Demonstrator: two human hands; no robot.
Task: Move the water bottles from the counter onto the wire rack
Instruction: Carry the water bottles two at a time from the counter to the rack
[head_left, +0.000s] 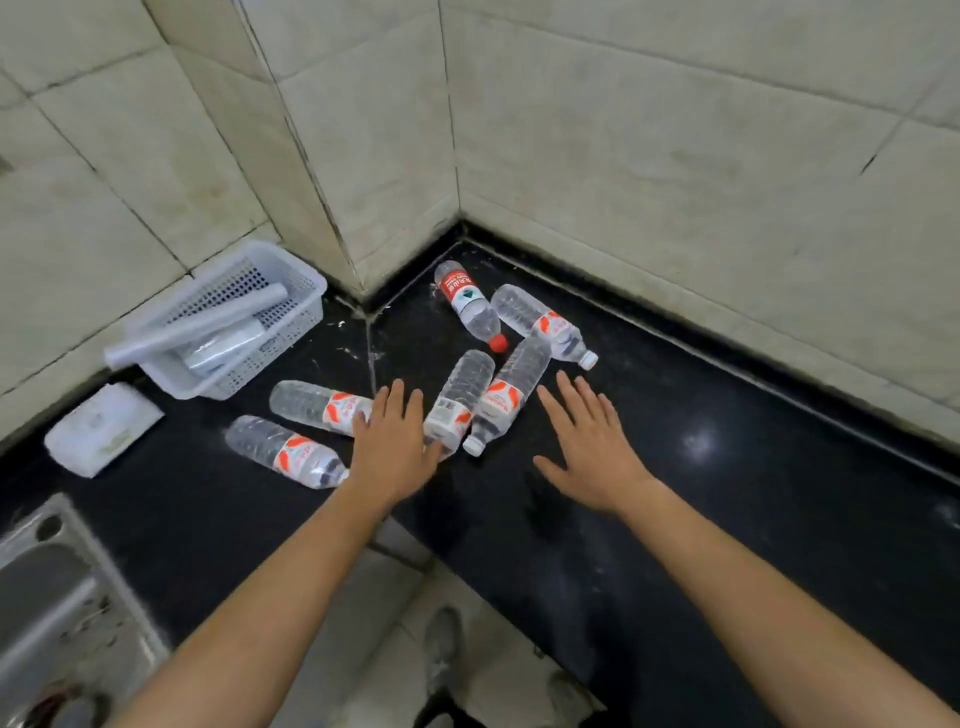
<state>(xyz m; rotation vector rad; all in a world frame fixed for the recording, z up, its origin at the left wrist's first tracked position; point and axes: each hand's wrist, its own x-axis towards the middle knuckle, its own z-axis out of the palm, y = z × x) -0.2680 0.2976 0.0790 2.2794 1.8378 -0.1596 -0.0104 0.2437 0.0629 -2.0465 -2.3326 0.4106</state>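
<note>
1. Forearms, two, bare, reaching in from the lower edge toward the counter corner.
2. Left hand (392, 447): palm down, fingers straight and close together, holding nothing. It covers the neck ends of two bottles; whether it touches them cannot be told.
3. Right hand (587, 447): palm down, fingers straight and slightly spread, thumb out, holding nothing, over bare counter just beside the upper centre bottle.
4. Counter (727, 519): black polished stone, glossy, L-shaped into the corner.
5. Water bottles, six, clear ribbed plastic, all lying on their sides on the counter:
 a. near-left bottle (285, 452), red-and-white label;
 b. far-left bottle (317, 408), same label, neck end hidden under the left hand;
 c. lower centre bottle (462, 397), touching the next;
 d. upper centre bottle (511, 395), white cap pointing toward the camera;
 e. corner bottle (540, 322), white cap, near the wall;
 f. red-capped bottle (467, 304), solid red label, just beside item e.
6. Basket (291, 332): white perforated plastic, rectangular, holding pale rolls (197, 327).
7. Packet (104, 428): white, flat, soft-edged.
8. Sink (47, 597): dull steel, lower left.
9. Walls (675, 156): large cream tiles, dark grout lines.
</note>
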